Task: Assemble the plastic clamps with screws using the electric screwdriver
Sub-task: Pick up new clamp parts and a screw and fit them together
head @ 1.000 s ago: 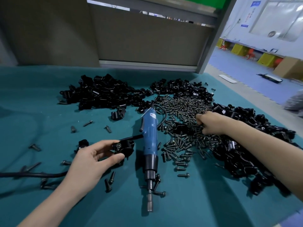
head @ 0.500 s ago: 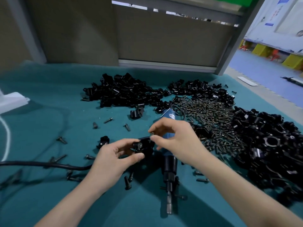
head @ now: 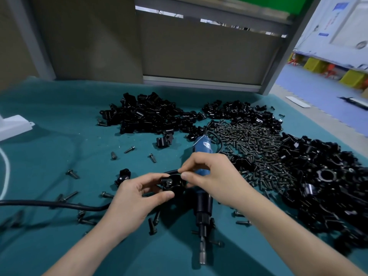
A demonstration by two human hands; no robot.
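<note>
Clamp (head: 172,183) gripped in the left hand (head: 135,198), its far edge hidden where the right hand (head: 215,182) pinches it.

At a teal-covered worktop (head: 51,124) backed by grey partition panels (head: 199,56).
Beyond a metal post (head: 286,62) on the right, a blue floor (head: 306,84) runs past yellow boxes (head: 353,78) below a pale, brightly lit wall (head: 338,26).

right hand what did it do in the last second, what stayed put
The right hand left the heap of dark metal screws and came in to the black plastic clamp, pinching its top edge. The left hand kept gripping the clamp; the blue electric screwdriver stayed put.
</note>
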